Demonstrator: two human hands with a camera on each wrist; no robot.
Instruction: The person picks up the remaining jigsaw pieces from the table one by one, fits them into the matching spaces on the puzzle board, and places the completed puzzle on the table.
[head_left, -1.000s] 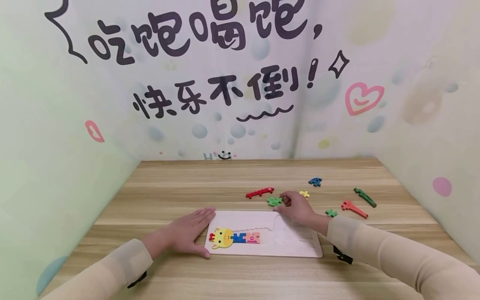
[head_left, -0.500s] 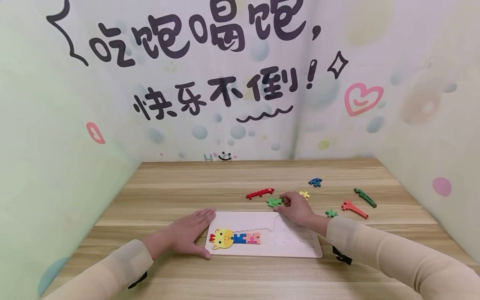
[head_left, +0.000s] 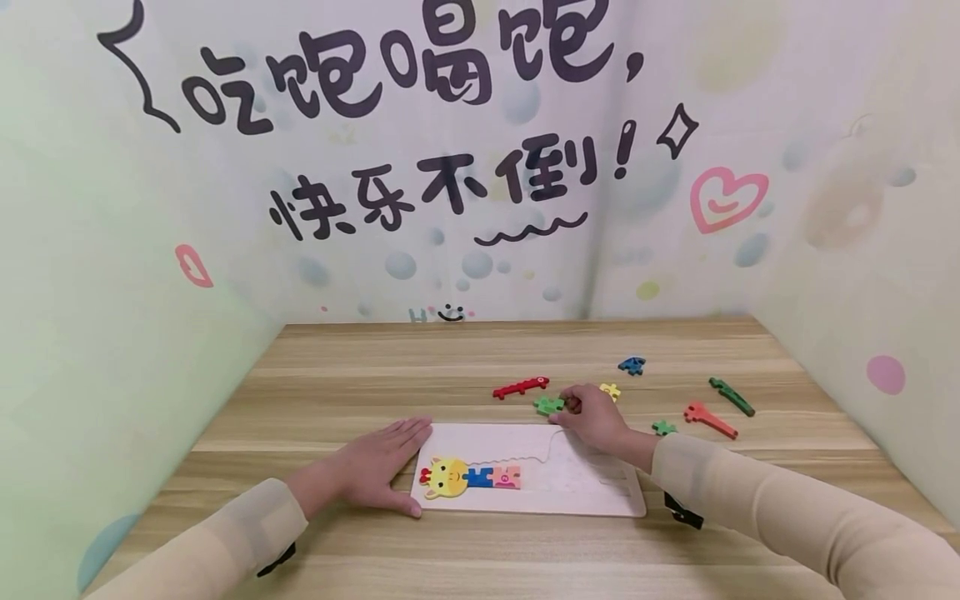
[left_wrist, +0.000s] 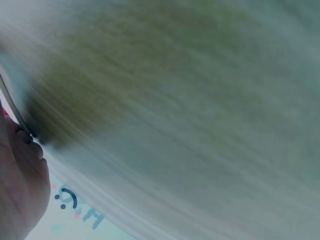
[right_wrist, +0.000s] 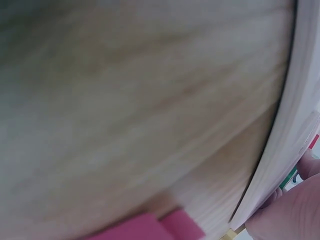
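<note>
A white puzzle board (head_left: 480,433) lies on the table with a giraffe's head (head_left: 446,478), a blue piece (head_left: 478,477) and a pink piece (head_left: 507,477) set in it. My left hand (head_left: 375,467) rests at the board's left end, fingers straight and thumb spread along the near corner. Above the board's far edge, my right hand (head_left: 596,418) has its thumb and fingers curled at the right side of a green puzzle piece (head_left: 548,406), pinching it. In the right wrist view, a sliver of green piece (right_wrist: 288,178) shows by the fingers. A yellow piece (head_left: 611,391) is partly hidden behind the right hand.
Beyond the board lies a red caterpillar-like piece (head_left: 521,387). Towards the back right is a blue piece (head_left: 632,366). A small green piece (head_left: 663,427), an orange-red leg-shaped piece (head_left: 710,419) and a long dark green piece (head_left: 732,396) lie right. Walls enclose the wooden table (head_left: 360,367).
</note>
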